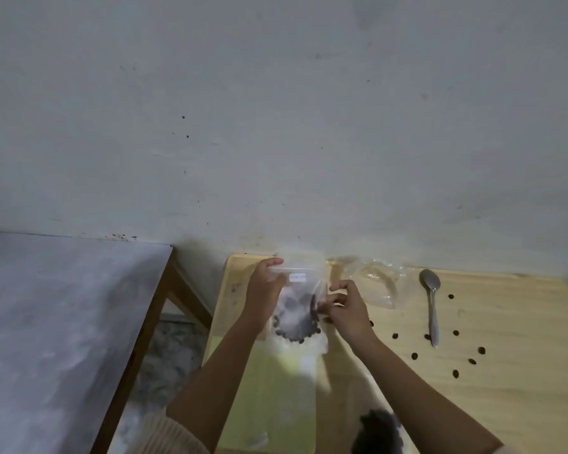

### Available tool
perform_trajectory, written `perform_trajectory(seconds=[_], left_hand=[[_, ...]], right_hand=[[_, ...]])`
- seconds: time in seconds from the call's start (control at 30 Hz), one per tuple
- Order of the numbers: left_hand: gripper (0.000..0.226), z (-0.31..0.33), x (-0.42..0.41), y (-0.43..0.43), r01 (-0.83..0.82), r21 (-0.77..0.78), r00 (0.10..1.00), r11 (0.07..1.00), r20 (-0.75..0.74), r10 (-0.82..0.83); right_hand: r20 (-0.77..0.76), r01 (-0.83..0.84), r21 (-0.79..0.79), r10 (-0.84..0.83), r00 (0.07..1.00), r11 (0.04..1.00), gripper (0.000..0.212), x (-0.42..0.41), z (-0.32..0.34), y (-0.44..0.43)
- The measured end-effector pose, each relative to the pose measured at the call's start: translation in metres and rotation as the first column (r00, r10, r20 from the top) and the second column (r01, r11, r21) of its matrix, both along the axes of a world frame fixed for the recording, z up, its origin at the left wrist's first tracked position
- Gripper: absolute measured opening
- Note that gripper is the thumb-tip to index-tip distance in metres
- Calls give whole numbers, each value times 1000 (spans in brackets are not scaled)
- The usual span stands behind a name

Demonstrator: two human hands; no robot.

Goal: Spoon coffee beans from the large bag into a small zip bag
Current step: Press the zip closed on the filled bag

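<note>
Well, the zip bag (297,299) was held up over the tabletop (505,404), near its back edge, with both hands on it. The left hand (264,290) gripped the top left corner, fingers curled over the zip strip. The right hand (345,309) pinched the right edge lower down, thumb and fingers pressed on the thin plastic. Dark beans (295,335) sat in the bottom of the bag, so it was likely bottom-heavy but light. The plastic looked thin, floppy and slick, so it would probably sag and fold if held by one side only. The best place to hold it seemed to be the stiffer zip strip at the top, one hand at each end. Squeezing low down could push the beans around. The spoon (432,303) lay to the right, apart from the bag, with loose beans (414,356) around it — small, round, quick to roll.
</note>
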State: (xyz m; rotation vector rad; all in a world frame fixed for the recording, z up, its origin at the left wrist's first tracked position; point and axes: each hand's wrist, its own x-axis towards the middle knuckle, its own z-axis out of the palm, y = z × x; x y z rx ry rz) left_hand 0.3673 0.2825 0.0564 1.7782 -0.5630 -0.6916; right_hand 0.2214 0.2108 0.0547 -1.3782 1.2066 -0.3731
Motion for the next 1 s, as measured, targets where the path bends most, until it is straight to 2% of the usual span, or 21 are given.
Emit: perform_trajectory(seconds=[0.23,0.43,0.53,0.67,0.77,0.9,1.0], left_hand=[[44,-39,-11,7,8,111,1000,994,-21,-5],[49,-48,-13,3,71,210,981,975,160,-106],[50,-48,-7,-1,95,246,970,965,196,-146],[54,-54,-2,0,190,367,931,910,228,-286],[53,-49,-2,3,205,370,920,906,243,-308],[46,-31,-9,7,202,331,867,922,376,-325],[38,-18,-27,14,236,298,820,925,451,-354]], right_hand=[[-15,29,-210,-33,999,977,24,13,-24,-6],[-145,-186,-402,138,980,897,35,18,-35,-4],[-237,-324,-408,243,941,854,44,21,-39,-6],[-321,-420,-346,314,893,839,52,25,-43,-6],[-332,-406,-334,297,895,851,53,25,-38,-3],[-326,-360,-367,244,913,858,51,15,-23,8],[-308,-266,-432,137,942,861,43,-6,-11,22]])
